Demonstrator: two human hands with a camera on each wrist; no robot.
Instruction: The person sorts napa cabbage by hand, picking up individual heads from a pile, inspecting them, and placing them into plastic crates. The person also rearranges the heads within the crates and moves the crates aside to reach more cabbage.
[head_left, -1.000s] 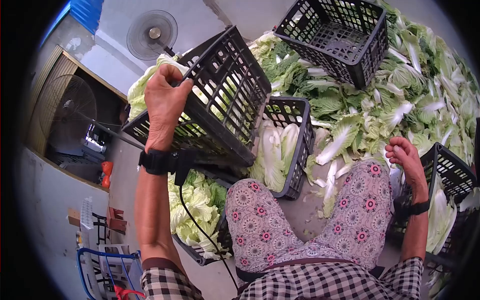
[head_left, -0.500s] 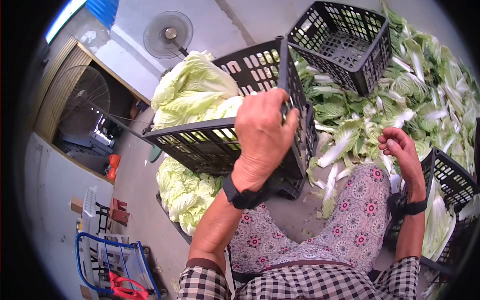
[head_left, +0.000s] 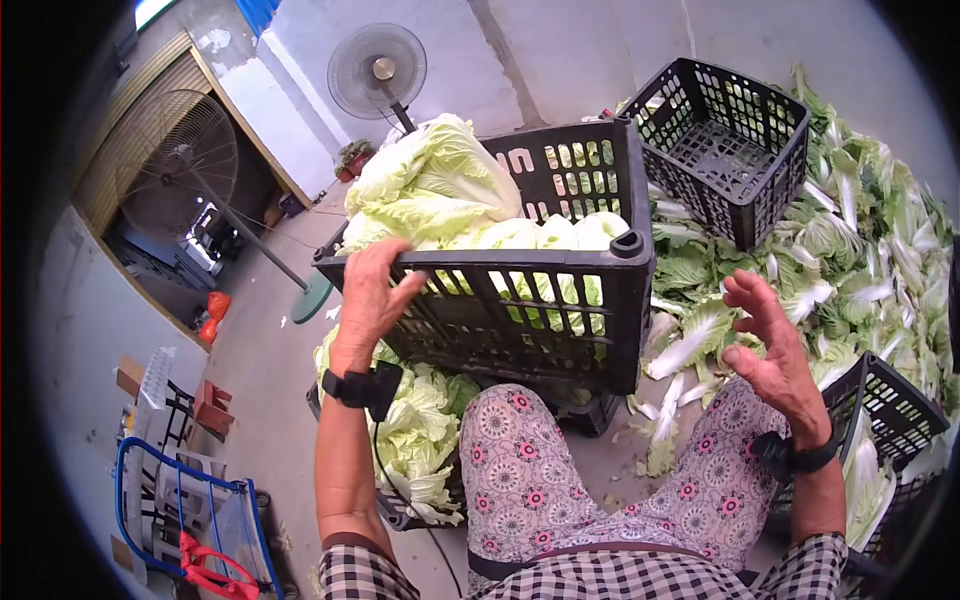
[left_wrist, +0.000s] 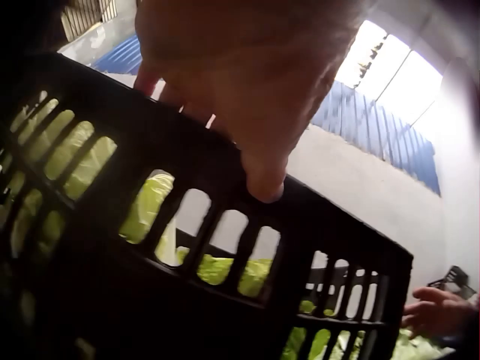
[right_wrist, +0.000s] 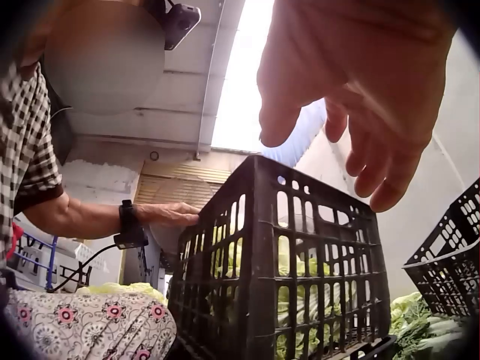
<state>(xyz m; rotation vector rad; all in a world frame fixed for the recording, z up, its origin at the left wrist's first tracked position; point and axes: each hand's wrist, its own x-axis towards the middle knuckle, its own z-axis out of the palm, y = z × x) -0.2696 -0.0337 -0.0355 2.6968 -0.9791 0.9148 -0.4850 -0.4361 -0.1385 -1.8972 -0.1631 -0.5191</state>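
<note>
Clearly a heavy load: black plastic crate (head_left: 520,300) packed with cabbages (head_left: 440,195), resting on the lap and on another crate (head_left: 400,505) of cabbage below. Left hand (head_left: 372,295) on the near top rim, fingers (left_wrist: 262,176) curled over the edge, thumb toward the wrist side. Right hand (head_left: 770,350) off to the right of the crate, apart from it, fingers (right_wrist: 390,176) spread and loose, holding nothing.

Probably stiff walls with many slots, so good grip at the rim or through the slots just below the fingertips. Likely too heavy for one hand; better one hand on each side, at the rims opposite each other. Leaves soft and easy to bruise, piled higher than the rim beyond the fingers, so could slip out if tilted. Empty crate (head_left: 725,150) and loose leaves (head_left: 860,250) further off, past the right fingertips.
</note>
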